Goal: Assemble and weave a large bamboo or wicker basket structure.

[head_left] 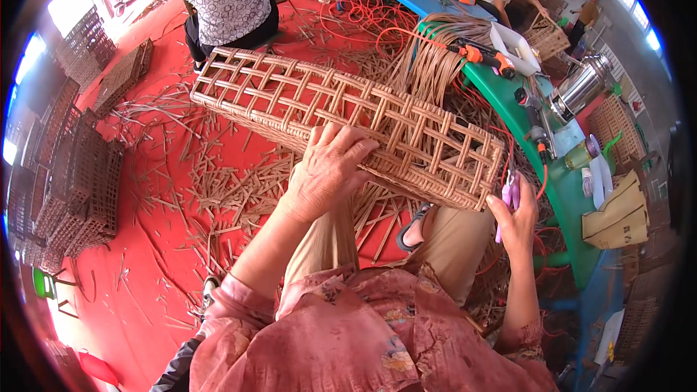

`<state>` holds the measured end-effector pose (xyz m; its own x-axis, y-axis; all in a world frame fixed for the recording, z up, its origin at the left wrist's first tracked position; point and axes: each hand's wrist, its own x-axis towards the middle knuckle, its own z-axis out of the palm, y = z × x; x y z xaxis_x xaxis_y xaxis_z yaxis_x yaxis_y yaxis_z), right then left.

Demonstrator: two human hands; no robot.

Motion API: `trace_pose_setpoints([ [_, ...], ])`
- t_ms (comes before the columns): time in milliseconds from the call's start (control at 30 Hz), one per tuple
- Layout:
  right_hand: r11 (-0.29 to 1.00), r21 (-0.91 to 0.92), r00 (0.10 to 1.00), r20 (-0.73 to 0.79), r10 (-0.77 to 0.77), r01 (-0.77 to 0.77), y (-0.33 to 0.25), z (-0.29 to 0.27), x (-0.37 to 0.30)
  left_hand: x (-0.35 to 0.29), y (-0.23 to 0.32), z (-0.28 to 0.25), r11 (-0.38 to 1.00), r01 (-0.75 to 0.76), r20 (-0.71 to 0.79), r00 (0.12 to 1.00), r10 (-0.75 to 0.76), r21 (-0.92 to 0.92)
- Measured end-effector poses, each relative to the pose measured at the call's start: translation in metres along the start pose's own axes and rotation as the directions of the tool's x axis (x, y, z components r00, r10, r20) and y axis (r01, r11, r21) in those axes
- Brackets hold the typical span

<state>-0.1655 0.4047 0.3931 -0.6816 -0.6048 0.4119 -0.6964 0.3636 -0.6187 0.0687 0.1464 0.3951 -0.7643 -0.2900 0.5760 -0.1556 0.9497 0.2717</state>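
A long, box-shaped wicker basket (425, 176) with an open lattice side lies tilted above my knees, running from far left to near right. Around its near edge, at about the middle, curl the fingers of my left hand (330, 170). At the basket's right end, my right hand (517, 221) is closed on a pair of snips with purple handles (511, 192). Their blades point upward beside the corner of the weave; whether they touch a strand I cannot make out.
Cut wicker scraps (232, 185) litter the red floor (145, 276). To the right, a green bench (559, 196) carries power tools (534, 120), a steel container (584, 80) and wicker strands (435, 58). Stacked baskets (72, 181) stand left. Two people (225, 0) work beyond.
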Motion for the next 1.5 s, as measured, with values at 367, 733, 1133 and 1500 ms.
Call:
trace_pose_setpoints([
  [367,0.939,-0.074,0.942,-0.022,0.334,-0.335,0.072,-0.003,-0.040,0.018,-0.015,0.009,0.982,-0.173,0.068,0.982,0.179,-0.078],
  [733,0.871,-0.252,0.870,-0.382,0.311,-0.422,0.149,-0.051,0.007,0.006,-0.016,0.028,0.973,-0.222,-0.074,0.971,0.226,0.055],
  [1133,0.385,-0.443,0.575,-0.466,0.672,-0.809,0.329,-0.138,0.082,0.014,0.041,0.038,0.956,-0.274,0.038,0.962,0.271,0.108],
  [1500,0.956,-0.121,0.858,-0.481,0.180,-0.268,0.251,-0.061,0.084,0.016,0.030,0.054,0.959,-0.218,-0.074,0.969,0.235,0.183],
])
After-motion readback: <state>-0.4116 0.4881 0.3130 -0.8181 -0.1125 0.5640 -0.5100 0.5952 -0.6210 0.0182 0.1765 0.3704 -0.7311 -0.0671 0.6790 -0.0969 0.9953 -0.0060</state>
